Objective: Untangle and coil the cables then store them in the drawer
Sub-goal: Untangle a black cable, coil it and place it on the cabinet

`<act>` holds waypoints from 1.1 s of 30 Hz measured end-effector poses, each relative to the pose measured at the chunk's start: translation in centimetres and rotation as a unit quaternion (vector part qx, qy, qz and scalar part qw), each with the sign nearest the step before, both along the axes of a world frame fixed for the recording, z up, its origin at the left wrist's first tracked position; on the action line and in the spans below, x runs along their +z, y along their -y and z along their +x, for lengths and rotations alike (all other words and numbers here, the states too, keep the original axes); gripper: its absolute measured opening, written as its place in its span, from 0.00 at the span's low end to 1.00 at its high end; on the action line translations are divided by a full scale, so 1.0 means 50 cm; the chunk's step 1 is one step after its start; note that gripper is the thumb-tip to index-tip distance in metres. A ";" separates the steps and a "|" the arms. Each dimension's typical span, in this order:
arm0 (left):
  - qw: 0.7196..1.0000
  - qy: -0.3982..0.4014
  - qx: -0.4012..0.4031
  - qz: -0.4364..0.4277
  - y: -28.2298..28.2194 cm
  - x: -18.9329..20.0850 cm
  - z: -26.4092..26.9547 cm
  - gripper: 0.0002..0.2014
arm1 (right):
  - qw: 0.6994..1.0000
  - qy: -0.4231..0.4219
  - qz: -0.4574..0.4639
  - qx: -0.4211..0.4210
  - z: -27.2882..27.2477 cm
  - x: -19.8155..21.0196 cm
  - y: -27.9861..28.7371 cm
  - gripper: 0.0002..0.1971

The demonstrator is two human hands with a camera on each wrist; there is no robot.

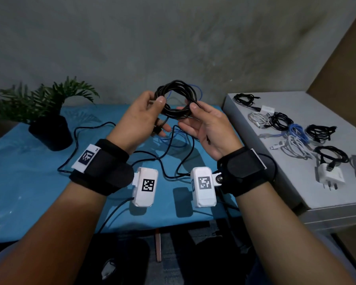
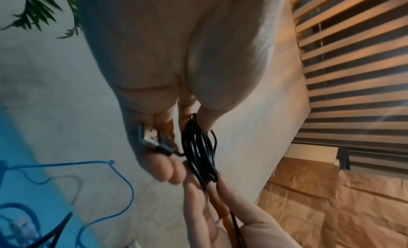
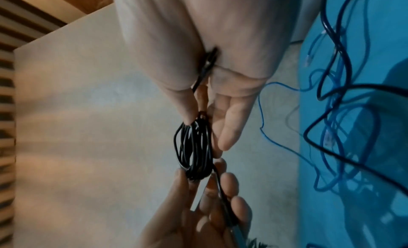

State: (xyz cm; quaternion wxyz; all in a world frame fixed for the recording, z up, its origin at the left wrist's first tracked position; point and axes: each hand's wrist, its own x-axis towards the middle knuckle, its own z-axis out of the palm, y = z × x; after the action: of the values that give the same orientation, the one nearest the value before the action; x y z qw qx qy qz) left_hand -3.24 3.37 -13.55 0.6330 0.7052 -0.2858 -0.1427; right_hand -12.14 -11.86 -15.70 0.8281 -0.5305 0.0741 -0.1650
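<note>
A black cable wound into a coil [image 1: 176, 99] hangs in the air above the blue table [image 1: 29, 182]. My left hand [image 1: 152, 108] pinches the coil's left side between thumb and fingers. The cable's USB plug [image 2: 150, 136] lies against the left fingers. My right hand [image 1: 193, 112] pinches the coil's right side, thumb on top. The coil [image 2: 198, 152] shows edge-on between both hands in the left wrist view, and the coil [image 3: 194, 147] likewise in the right wrist view. A tangled blue cable [image 1: 177, 136] and a loose black cable [image 1: 152, 159] lie on the table below.
A potted plant [image 1: 49, 120] stands at the table's back left. A white cabinet top [image 1: 296, 182] on the right carries several coiled cables [image 1: 296, 128] and a white charger [image 1: 330, 175]. A grey wall is close behind.
</note>
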 end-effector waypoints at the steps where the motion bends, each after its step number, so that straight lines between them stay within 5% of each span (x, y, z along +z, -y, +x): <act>1: 1.000 -0.004 -0.008 0.009 0.001 -0.004 0.002 0.14 | 1.000 -0.005 -0.007 -0.010 0.000 -0.001 0.004 0.10; 5: 0.997 -0.008 -0.020 0.073 0.000 -0.015 0.003 0.17 | 0.999 -0.031 -0.025 -0.022 -0.002 -0.005 0.020 0.14; 13: 0.967 0.107 0.012 0.232 -0.005 -0.047 0.009 0.28 | 0.997 -0.048 0.007 -0.058 -0.010 -0.020 0.062 0.13; 19: 0.874 0.196 -0.110 0.432 0.004 -0.101 -0.030 0.24 | 0.995 -0.033 0.016 -0.096 -0.011 -0.015 0.106 0.07; 23: 0.819 0.256 -0.159 0.489 0.006 -0.151 -0.049 0.20 | 0.989 -0.019 0.009 -0.144 -0.010 0.013 0.176 0.06; 33: 0.825 0.295 -0.156 0.456 0.001 -0.182 -0.044 0.17 | 0.944 -0.091 -0.016 -0.317 -0.022 0.073 0.494 0.03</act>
State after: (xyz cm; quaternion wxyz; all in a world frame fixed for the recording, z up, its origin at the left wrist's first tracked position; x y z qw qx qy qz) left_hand -5.45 3.30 -22.65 0.0945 0.8677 -0.4679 -0.1387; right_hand -13.23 -36.55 -12.06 0.7140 -0.5054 0.3112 -0.3714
